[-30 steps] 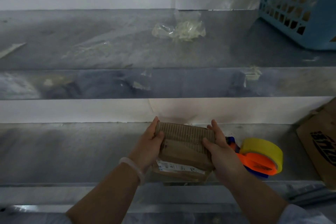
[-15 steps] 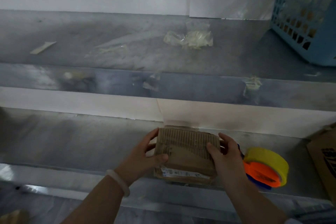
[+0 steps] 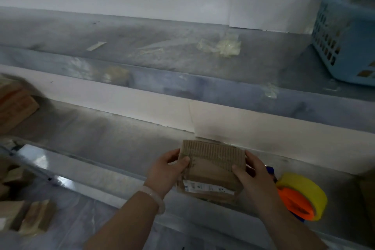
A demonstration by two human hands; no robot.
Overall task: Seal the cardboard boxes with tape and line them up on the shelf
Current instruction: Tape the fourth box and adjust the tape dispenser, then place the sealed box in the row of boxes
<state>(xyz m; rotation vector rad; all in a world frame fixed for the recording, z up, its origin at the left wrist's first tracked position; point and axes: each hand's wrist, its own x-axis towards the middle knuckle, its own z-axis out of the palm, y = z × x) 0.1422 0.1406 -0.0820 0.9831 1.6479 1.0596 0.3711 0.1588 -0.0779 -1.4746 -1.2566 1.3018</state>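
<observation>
1. Head view, grip: my left hand (image 3: 166, 170) clamps the left end of a small cardboard box (image 3: 211, 170), thumb pressed on its top face, fingers curled round the far-left corner.
2. My right hand (image 3: 250, 176) clamps the right end, thumb on top near the front, fingers wrapped behind the right edge. Both hands are closed against the cardboard, not spread.
3. A pale bangle (image 3: 154, 199) sits on my left wrist.
4. The box: ribbed corrugated layer exposed along its far half, white label (image 3: 205, 187) on the front side facing me. It's at the lower shelf (image 3: 121, 142), w/ its near side at the front lip; can't tell if the bottom rests fully on the metal.
5. Just right of the box, nearly touching my right hand: tape dispenser (image 3: 294, 203), orange body, yellow roll, lying on the same shelf.
6. Room: lower shelf is bare to the left of the box up to a blurred brown box (image 3: 14, 105) at the far-left edge. Back wall close behind the box.
7. Upper shelf (image 3: 182, 63): crumpled clear plastic (image 3: 221, 46) mid, blue basket (image 3: 345, 34) at right.
8. Bottom left, below shelf level: more cardboard pieces (image 3: 24, 215), blurred.
</observation>
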